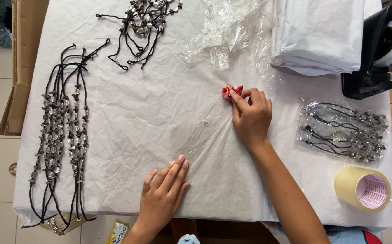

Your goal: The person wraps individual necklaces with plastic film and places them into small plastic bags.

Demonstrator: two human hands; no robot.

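A table draped in crumpled white paper (pixel 128 113) fills the view. The right hand (pixel 251 116) pinches a small red scrap (pixel 230 91) at the top end of a clear plastic sleeve (pixel 207 135). The left hand (pixel 164 194), fingers flat and spread, presses the sleeve's lower end at seven o'clock. Beaded cords (pixel 60 131) lie at nine o'clock, a tape roll (pixel 363 189) at four.

A long clear plastic sleeve (pixel 205 135) lies flat mid-tabletop, bearing a small white label (pixel 205 122). To its right lie clear packets (pixel 342 131) of dark beaded cords. Crumpled clear wrappers (pixel 225 27) sit at the top. A small yellow packet (pixel 117 232) lies on the floor.
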